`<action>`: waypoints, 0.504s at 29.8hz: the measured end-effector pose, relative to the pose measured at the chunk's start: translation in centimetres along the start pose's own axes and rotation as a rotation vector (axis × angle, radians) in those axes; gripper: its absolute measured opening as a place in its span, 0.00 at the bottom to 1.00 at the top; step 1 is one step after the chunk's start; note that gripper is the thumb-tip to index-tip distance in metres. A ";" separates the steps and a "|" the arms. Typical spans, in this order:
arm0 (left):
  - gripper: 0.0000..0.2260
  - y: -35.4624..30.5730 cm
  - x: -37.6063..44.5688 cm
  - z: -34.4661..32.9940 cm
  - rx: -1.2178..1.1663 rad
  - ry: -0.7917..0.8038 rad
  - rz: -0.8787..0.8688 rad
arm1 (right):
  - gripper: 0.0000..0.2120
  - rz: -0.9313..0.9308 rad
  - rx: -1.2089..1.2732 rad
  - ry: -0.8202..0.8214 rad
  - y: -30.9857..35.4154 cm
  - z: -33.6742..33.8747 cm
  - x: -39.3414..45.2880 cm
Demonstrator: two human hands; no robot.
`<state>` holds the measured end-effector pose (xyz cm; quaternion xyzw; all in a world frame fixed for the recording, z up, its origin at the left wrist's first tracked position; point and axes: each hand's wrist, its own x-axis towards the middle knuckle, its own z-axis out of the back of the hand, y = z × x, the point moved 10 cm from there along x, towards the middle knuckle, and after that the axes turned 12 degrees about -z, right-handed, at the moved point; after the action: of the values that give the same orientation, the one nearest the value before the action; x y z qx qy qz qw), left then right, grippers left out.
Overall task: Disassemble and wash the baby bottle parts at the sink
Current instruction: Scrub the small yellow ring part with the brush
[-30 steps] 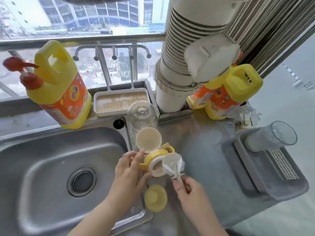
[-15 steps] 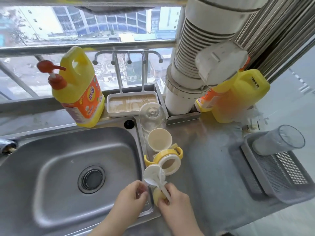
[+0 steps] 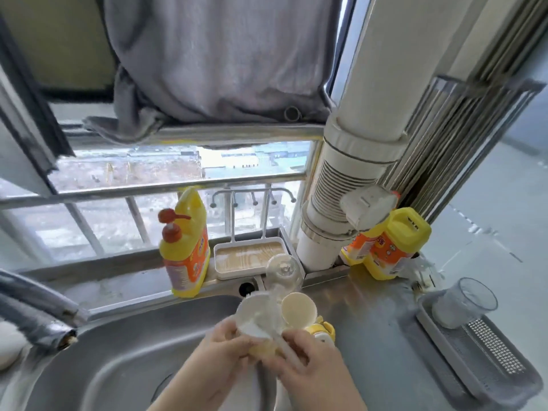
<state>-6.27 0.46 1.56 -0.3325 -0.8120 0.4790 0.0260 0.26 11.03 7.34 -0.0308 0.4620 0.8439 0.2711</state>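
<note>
Over the sink (image 3: 124, 366), both hands grip a pale-yellow (blurred) bottle part (image 3: 264, 351).

This is a home kitchen, at the washing-up corner by a window. A steel sink (image 3: 98, 360) is set into a steel counter (image 3: 370, 330), with a tap (image 3: 38, 310) at the left. 2 yellow detergent bottles (image 3: 185, 247) (image 3: 391, 244) stand along the sill, beside a small tray (image 3: 249, 256). A drain rack (image 3: 480, 351) holds a clear cup (image 3: 462, 304). A grey towel (image 3: 213, 63) hangs over the window rail, and city buildings show beyond the glass.
</note>
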 end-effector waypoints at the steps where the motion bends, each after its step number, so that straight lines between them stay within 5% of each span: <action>1: 0.29 -2.4 0.1 0.0 -0.003 -0.004 -0.059 | 0.01 -0.016 0.030 -0.036 1.1 1.1 0.0; 3: 0.32 -6.9 -0.3 -0.3 -0.063 -0.013 -0.169 | 0.08 0.071 0.025 -0.125 4.2 2.8 -0.5; 7: 0.18 -12.5 -2.0 -1.4 -0.040 0.012 -0.266 | 0.11 0.163 -0.078 -0.207 9.6 4.1 -1.4; 15: 0.20 -17.5 -4.6 -1.9 -0.012 0.085 -0.348 | 0.11 0.316 -0.072 -0.333 16.4 3.8 -4.1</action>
<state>-11.06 -6.30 17.74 -0.2070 -0.8583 0.4479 0.1411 -3.42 5.28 23.23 0.1719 0.3796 0.8853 0.2066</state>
